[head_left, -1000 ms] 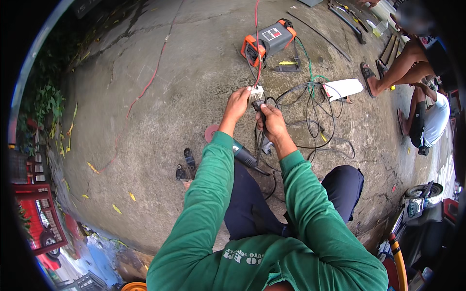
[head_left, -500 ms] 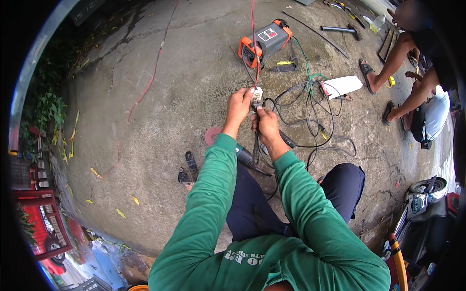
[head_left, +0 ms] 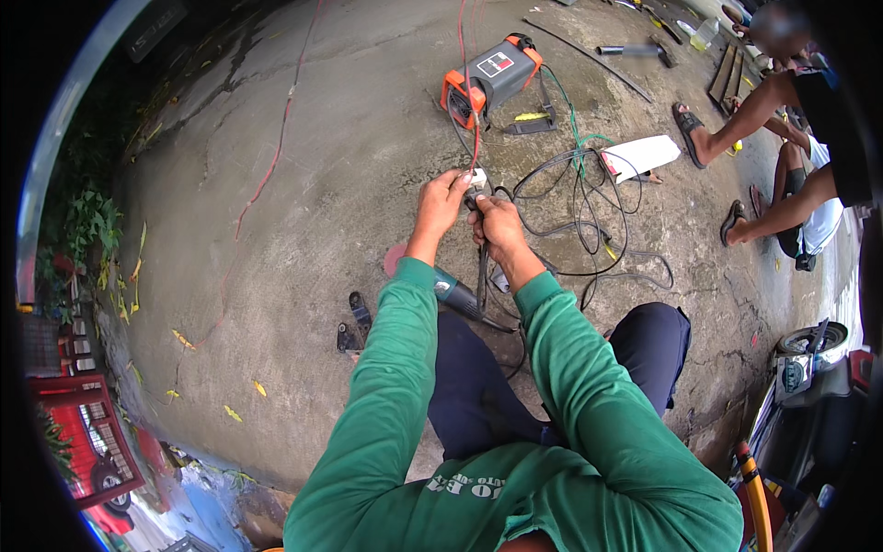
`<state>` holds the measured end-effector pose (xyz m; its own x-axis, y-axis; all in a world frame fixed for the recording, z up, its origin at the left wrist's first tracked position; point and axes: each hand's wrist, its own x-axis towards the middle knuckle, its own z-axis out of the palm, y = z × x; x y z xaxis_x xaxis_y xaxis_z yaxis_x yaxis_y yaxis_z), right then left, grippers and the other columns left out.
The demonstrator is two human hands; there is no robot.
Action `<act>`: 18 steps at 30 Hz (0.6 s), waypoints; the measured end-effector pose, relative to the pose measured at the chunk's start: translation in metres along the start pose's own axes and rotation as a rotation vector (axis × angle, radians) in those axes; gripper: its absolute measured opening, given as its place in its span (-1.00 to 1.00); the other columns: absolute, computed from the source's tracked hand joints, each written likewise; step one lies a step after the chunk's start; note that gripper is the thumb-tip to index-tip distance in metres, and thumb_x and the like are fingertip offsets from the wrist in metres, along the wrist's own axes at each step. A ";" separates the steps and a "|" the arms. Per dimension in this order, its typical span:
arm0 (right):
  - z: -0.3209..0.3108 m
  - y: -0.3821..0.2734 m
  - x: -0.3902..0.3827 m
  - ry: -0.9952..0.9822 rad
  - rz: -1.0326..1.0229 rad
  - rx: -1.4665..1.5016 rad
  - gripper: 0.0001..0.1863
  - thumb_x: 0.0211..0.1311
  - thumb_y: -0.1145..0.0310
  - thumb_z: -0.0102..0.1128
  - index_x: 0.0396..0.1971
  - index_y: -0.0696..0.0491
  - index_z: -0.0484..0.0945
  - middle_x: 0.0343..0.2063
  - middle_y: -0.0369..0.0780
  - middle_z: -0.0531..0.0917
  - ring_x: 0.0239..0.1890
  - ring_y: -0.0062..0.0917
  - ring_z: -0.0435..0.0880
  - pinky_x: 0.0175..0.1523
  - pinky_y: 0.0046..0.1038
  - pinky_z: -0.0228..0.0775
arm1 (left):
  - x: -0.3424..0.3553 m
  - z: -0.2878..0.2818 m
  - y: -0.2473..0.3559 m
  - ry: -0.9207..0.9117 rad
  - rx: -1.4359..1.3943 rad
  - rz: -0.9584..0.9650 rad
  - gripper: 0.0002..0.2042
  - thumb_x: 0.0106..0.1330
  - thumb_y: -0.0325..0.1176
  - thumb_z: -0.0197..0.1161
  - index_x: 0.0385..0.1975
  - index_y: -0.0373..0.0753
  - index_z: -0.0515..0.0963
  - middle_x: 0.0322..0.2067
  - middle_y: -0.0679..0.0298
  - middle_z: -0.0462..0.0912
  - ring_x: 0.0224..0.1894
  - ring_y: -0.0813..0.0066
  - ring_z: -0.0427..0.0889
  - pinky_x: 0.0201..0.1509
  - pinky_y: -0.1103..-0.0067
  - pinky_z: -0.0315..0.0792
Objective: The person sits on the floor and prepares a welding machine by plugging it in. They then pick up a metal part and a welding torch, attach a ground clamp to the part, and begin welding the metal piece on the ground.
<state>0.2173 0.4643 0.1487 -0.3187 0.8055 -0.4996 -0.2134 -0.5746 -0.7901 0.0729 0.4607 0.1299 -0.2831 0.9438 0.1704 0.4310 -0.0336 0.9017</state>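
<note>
My left hand (head_left: 438,207) is closed around a white socket outlet (head_left: 478,178) at the end of a red cord (head_left: 465,69). Just below it, my right hand (head_left: 499,225) grips a black plug (head_left: 472,196) with its cord hanging down. Plug and socket meet between my fingers; how far the pins are in is hidden. Under my forearms lies a teal and black angle grinder (head_left: 457,293) with a pinkish disc (head_left: 395,260). Loops of black cable (head_left: 589,216) spread to the right of my hands.
Ahead stands an orange and grey welding machine (head_left: 499,76) with a green cable (head_left: 574,120). A white and red box (head_left: 641,158), a hammer (head_left: 635,51) and a metal rod (head_left: 589,59) lie beyond. At right, a person's sandalled foot (head_left: 690,136) is close to the box; another person crouches behind.
My right hand has moved slightly closer to my left, bringing the plug up against the socket. The whole view has shifted a little. The person at right has shifted their legs slightly.
</note>
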 end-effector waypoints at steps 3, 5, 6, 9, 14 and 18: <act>-0.017 -0.012 0.023 0.065 -0.186 -0.694 -0.64 0.50 0.16 0.12 -0.24 0.22 0.62 -0.44 -0.06 0.71 -0.53 -0.28 0.66 -0.37 -0.24 0.50 | 0.012 0.012 -0.002 0.019 -0.051 0.034 -0.64 0.49 -0.09 0.23 -0.07 -0.31 0.68 -0.28 -0.01 0.77 -0.20 0.19 0.76 -0.06 0.36 0.56; -0.001 -0.040 0.020 0.043 -0.357 -1.293 -0.57 0.41 0.08 0.22 -0.24 0.23 0.69 -0.30 0.04 0.75 -0.28 -0.12 0.77 -0.10 -0.17 0.58 | 0.020 -0.009 -0.029 0.145 0.036 0.081 -0.65 0.49 -0.08 0.22 -0.08 -0.28 0.69 -0.30 -0.03 0.76 -0.21 0.10 0.78 -0.09 0.32 0.57; 0.005 -0.067 0.003 0.010 -0.396 -1.449 -0.55 0.35 0.04 0.26 -0.23 0.22 0.71 -0.23 0.07 0.76 -0.16 -0.08 0.77 0.03 -0.18 0.57 | 0.015 -0.016 -0.032 0.193 0.051 0.020 -0.65 0.51 -0.10 0.20 -0.09 -0.29 0.70 -0.27 -0.03 0.77 -0.17 0.15 0.78 -0.04 0.33 0.57; -0.043 -0.153 -0.012 0.113 -0.589 -1.413 -0.52 0.29 -0.06 0.30 -0.14 0.10 0.72 -0.15 -0.01 0.77 -0.02 -0.06 0.73 0.10 -0.08 0.55 | 0.014 -0.026 -0.042 0.387 0.027 0.058 -0.68 0.50 -0.18 0.24 0.00 -0.33 0.66 -0.11 0.00 0.77 -0.08 0.19 0.76 0.03 0.36 0.56; -0.202 -0.204 -0.036 0.485 -0.332 -1.672 -0.50 0.31 0.00 0.32 -0.15 0.23 0.69 -0.22 0.05 0.78 -0.14 -0.15 0.79 -0.07 -0.16 0.61 | -0.043 0.004 0.037 0.668 -0.159 0.093 -0.71 0.44 -0.36 0.32 0.07 -0.34 0.59 -0.11 0.13 0.74 -0.13 0.39 0.72 -0.04 0.51 0.56; -0.265 -0.176 -0.030 0.044 0.053 -1.162 -0.70 0.36 0.23 0.27 -0.26 0.21 0.69 -0.48 -0.12 0.77 -0.53 -0.44 0.75 -0.47 -0.41 0.56 | -0.074 0.059 0.067 0.340 -0.255 0.067 -0.81 0.42 -0.40 0.33 -0.07 -0.34 0.65 -0.26 0.23 0.73 -0.27 0.54 0.67 -0.14 0.58 0.55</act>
<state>0.5086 0.5800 0.2087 -0.2649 0.8020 -0.5355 0.7814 -0.1469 -0.6065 0.1732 0.4082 0.1545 -0.5467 0.7761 0.3144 0.2445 -0.2112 0.9464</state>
